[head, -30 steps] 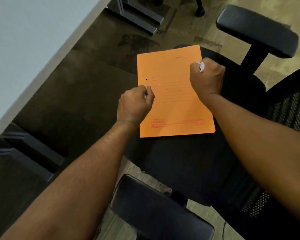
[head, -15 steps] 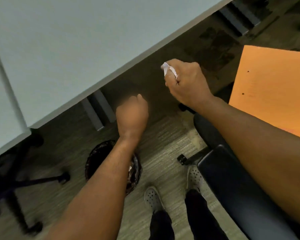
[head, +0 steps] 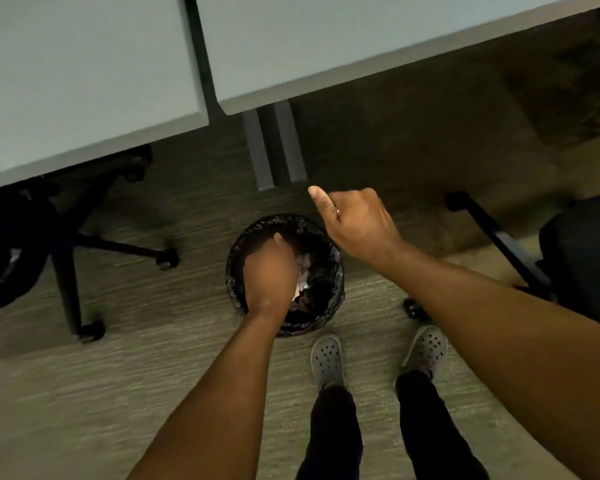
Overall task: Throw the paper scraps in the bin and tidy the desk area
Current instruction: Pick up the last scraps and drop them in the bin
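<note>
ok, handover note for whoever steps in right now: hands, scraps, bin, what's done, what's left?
Left hand: closed fist over the round black-lined bin on the floor; contents hidden.
Right hand: loosely closed, thumb out, just beyond the bin rim; a small white fleck shows at the fingers, possibly a scrap.
White paper scraps already lie in the bin.
Left: empty both hands into the bin, then tidy the desk area. Grey desktop looks bare in view.
</note>
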Tool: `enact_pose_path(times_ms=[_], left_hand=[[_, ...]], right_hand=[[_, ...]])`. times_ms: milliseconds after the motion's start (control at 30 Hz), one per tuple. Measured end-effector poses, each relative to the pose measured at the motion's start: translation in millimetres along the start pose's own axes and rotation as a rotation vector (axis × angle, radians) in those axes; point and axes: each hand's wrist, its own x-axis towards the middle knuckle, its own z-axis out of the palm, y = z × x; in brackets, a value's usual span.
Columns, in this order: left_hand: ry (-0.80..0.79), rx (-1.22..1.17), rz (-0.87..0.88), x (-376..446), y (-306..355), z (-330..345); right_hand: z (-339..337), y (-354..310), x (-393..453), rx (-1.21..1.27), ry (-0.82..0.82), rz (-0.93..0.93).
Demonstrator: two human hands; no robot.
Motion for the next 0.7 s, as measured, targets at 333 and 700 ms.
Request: enact_pose_path(times_ms=[333,700], left_hand=[[-0.076,0.028,-0.076,-10.0,-69.2,42.8],[-0.662,0.075,-0.032,-6.0,-106.4,67.3]], right_hand=[[132.9,15.9,-22.4,0.055,0.003,0.265],[190.3,41.1,-32.7,0.047,-0.529,0.436]])
